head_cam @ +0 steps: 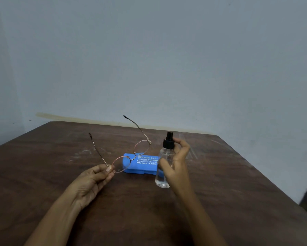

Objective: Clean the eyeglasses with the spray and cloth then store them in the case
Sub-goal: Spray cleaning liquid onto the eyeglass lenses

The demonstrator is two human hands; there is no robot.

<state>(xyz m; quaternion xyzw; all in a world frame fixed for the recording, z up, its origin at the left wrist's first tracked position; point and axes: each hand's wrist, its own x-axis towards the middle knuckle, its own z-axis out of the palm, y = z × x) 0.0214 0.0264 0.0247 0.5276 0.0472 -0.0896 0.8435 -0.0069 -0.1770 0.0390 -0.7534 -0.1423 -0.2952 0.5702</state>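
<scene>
Two hands busy here: the left hand pinches the eyeglasses at one lens rim above the worktop. That thin wire frame looks light and bendy, so gripping the rim beats the temples. The right hand wraps the clear spray bottle, probably slick, fingers curled by the nozzle, in front of the blue case.

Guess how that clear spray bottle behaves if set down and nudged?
The spray bottle in the right hand is tall and narrow with a black pump top, so probably tippy. It looks mostly empty, likely light. Its round, smooth body would probably roll on the table.
</scene>
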